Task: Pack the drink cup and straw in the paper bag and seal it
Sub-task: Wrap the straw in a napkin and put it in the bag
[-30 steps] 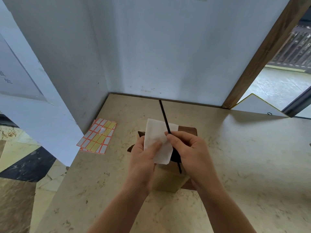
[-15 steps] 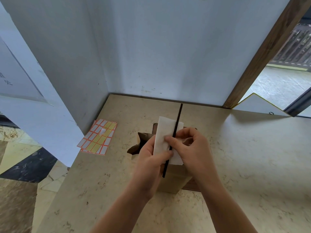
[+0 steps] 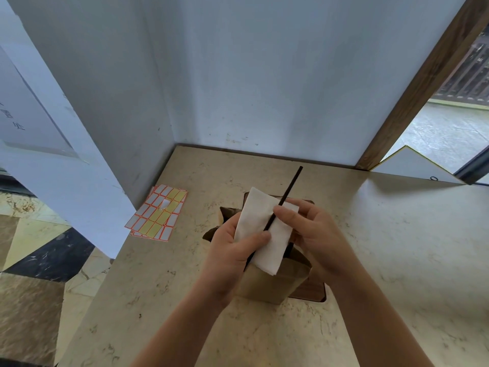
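Note:
A brown paper bag (image 3: 272,284) stands upright and open on a dark wooden coaster in the middle of the table. Just above its mouth I hold a folded white napkin (image 3: 260,229) with a thin black straw (image 3: 289,185) lying across it, the straw's far end pointing up and to the right. My left hand (image 3: 232,258) grips the napkin's lower left with the thumb on top. My right hand (image 3: 315,234) pinches the straw against the napkin. The drink cup is hidden, inside the bag or behind my hands.
A sheet of orange-edged white and yellow stickers (image 3: 158,213) lies left of the bag by the white partition. White walls close off the back and left. A wooden post (image 3: 412,86) rises at the back right. The beige table (image 3: 397,247) stretches to the right.
The straw has swung from leaning up-left to leaning up-right across the napkin. Both hands and the napkin have shifted slightly right over the bag.

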